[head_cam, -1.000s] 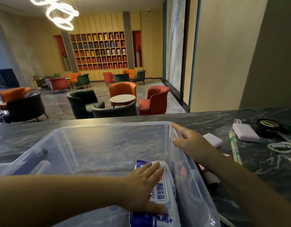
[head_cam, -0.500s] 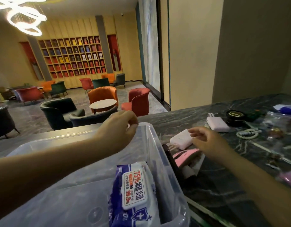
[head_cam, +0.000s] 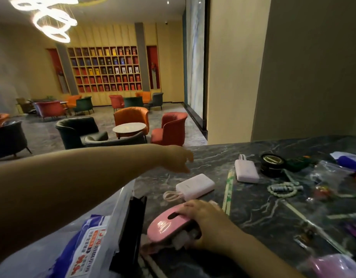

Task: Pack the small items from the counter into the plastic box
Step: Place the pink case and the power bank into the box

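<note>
The right hand (head_cam: 203,219) closes its fingers on one pink device (head_cam: 169,223) just right of the box (head_cam: 121,199). The left hand (head_cam: 179,159) hovers, fingers loosely apart. Two white power banks (head_cam: 195,186) lie beyond; one wipes pack (head_cam: 82,247) is inside the box.

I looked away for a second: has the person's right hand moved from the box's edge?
Yes. The right hand left the plastic box rim and now rests on the pink item on the counter beside it.

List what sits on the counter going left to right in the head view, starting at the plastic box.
plastic box → pink item under the right hand → white power bank → second power bank → black round tin → bead bracelet
</note>
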Tool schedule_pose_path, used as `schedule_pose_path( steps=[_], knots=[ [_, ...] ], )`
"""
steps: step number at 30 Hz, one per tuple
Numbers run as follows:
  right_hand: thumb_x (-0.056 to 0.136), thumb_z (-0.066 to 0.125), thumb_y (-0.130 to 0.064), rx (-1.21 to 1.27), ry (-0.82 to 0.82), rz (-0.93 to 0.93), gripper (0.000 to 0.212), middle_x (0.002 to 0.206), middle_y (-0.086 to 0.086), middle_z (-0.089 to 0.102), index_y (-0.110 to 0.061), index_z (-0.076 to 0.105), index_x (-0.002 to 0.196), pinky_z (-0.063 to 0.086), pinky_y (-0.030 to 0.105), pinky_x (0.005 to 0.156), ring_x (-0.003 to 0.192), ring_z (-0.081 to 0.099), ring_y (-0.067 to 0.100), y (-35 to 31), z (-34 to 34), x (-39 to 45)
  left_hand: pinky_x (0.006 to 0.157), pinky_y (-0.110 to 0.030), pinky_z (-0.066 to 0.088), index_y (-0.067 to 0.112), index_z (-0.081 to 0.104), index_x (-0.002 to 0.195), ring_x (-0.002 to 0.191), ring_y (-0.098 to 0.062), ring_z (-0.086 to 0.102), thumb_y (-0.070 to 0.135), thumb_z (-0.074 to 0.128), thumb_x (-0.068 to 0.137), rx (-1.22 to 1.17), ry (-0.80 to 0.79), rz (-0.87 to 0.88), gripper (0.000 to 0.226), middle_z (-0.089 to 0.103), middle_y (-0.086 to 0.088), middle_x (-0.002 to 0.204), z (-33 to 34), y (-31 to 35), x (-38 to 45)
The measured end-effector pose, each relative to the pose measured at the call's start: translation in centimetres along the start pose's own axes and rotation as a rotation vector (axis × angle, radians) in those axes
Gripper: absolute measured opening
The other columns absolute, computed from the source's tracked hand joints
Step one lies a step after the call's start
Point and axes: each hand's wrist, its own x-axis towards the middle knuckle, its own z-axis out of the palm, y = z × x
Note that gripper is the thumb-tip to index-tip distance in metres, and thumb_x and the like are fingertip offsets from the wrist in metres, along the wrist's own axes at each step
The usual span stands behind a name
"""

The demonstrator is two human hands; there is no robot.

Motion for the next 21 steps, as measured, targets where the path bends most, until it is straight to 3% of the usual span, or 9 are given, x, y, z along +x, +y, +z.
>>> schedule_pose_path(
  steps=[7, 13, 21],
  knots=[
    [0.068, 0.058, -0.057, 0.007, 0.024, -0.079, 0.073, 0.143, -0.009, 0.033, -0.042, 0.032, 0.134, 0.029, 0.045, 0.107, 0.131, 0.032, 0.016, 1.9, 1.6, 0.1, 0.098, -0.037, 0.043, 0.011, 0.041, 0.139, 0.120, -0.027, 0.051, 0.041, 0.057, 0.091, 0.005, -0.125, -0.155, 0.059, 0.049, -0.010, 0.138, 4.2, 2.9, 6.6],
    [0.068, 0.061, -0.056, 0.043, -0.023, -0.094, 0.075, 0.146, -0.008, 0.028, -0.043, 0.030, 0.136, 0.022, 0.048, 0.110, 0.135, 0.025, 0.018, 2.7, 1.5, 0.2, 0.097, -0.044, 0.045, 0.018, 0.040, 0.140, 0.116, -0.028, 0.053, 0.052, 0.072, 0.072, -0.056, -0.154, -0.301, 0.083, 0.054, -0.008, 0.133, 7.7, 2.7, 9.3],
    [0.059, 0.069, -0.061, 0.013, -0.044, -0.142, 0.086, 0.139, -0.008, 0.037, -0.043, 0.032, 0.135, 0.029, 0.043, 0.104, 0.127, 0.034, 0.016, 2.8, 0.8, 0.9, 0.082, -0.034, 0.049, 0.017, 0.057, 0.125, 0.095, -0.021, 0.059, 0.054, 0.073, 0.070, -0.018, -0.146, -0.295, 0.069, 0.062, -0.002, 0.104, 4.6, 1.2, 8.5]
  ],
)
